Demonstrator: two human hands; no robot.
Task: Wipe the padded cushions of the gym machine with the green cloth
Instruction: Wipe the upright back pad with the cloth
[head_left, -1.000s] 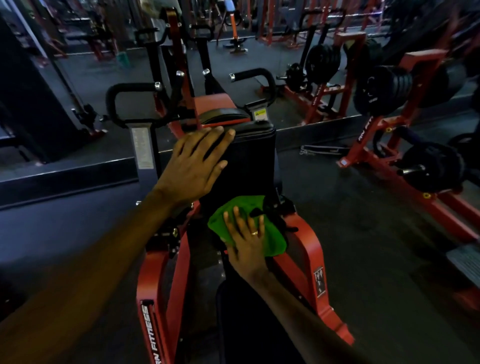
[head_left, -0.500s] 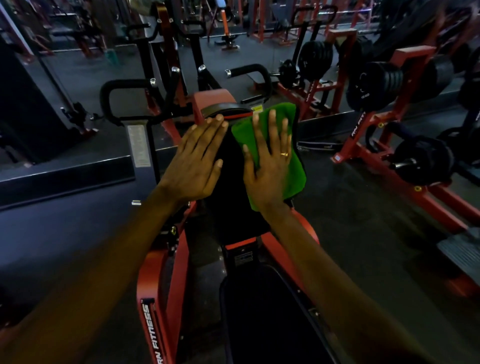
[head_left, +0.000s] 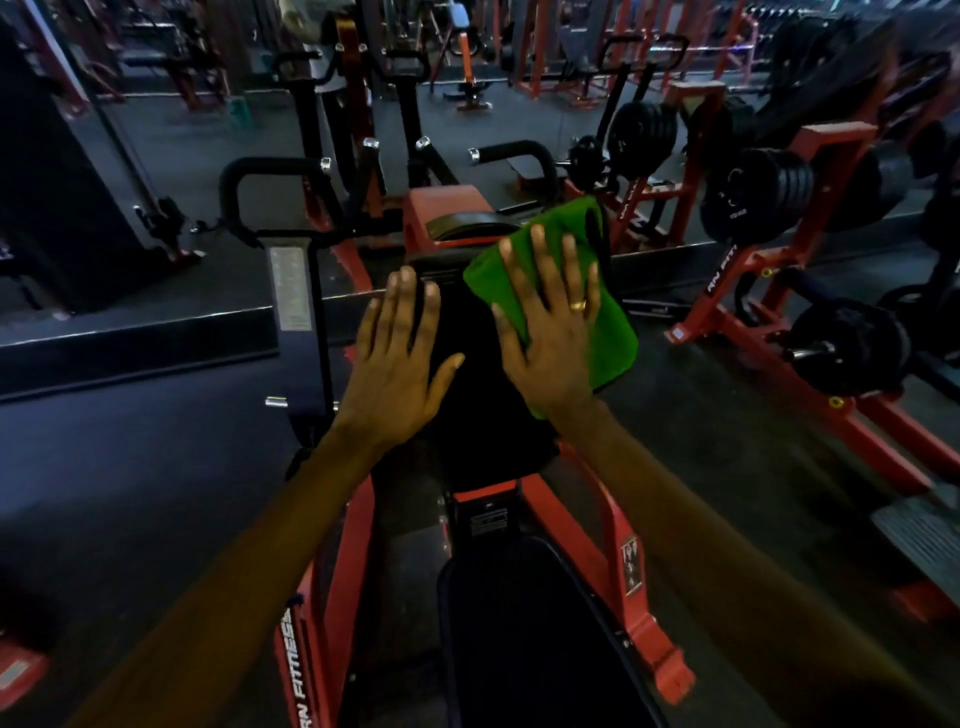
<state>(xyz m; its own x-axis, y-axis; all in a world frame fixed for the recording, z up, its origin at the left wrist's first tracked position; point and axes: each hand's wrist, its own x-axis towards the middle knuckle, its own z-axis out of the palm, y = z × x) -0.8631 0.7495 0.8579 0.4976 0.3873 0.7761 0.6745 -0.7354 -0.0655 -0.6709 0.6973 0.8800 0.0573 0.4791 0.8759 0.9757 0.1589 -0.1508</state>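
Green cloth (head_left: 610, 338) lies flat under your right hand (head_left: 550, 338), whose fingers are straight and spread, pressing it against the upper right part of the black upright pad (head_left: 483, 415). Nothing is pinched or curled round it, so only palm pressure pins it. Your left hand (head_left: 400, 358) lies flat as well, fingers straight and close together, thumb out, bare on the left side of the same pad, beside the right hand but not touching it. The cloth's far edge folds over the pad's top, and its right edge hangs past the pad's side into open air. To my eye you are in the middle of wiping this pad. The weak point is that loose overhang: with no grip on the fabric, a fast stroke or a lightened palm could let the cloth bunch, slide out from under your hand and drop to the dark floor (head_left: 701, 441) on the right, picking up grit. The strip under your left hand may also get skipped unless that hand moves off it. Nearer to you, the black seat cushion (head_left: 530, 639) sits between the arms of the red frame (head_left: 613, 525), and I cannot tell if it has been wiped. Farther out, a black handle (head_left: 519, 150) rises beyond the pad, and weight plates (head_left: 758, 192) on racks stand well to the right.
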